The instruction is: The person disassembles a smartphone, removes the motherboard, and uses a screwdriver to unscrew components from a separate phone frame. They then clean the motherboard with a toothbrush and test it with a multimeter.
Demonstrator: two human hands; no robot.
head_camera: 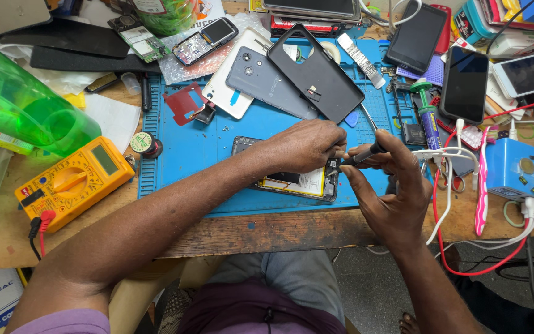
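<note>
My right hand [390, 192] pinches a thin screwdriver [366, 153] between thumb and fingertips; my left hand [307, 145] presses, fingers together, on the opened phone [298, 182] near the blue mat's [186, 148] front edge. A slipped tip could gouge its exposed battery. Back covers [292, 77] lie beyond.

Blue mat [193, 151], yellow multimeter [72, 182], green bottle [26, 105]

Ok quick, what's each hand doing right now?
Left hand: curled, pressing down on the opened phone with its yellow-labelled battery.
Right hand: closed around a thin black-handled metal tool.
</note>
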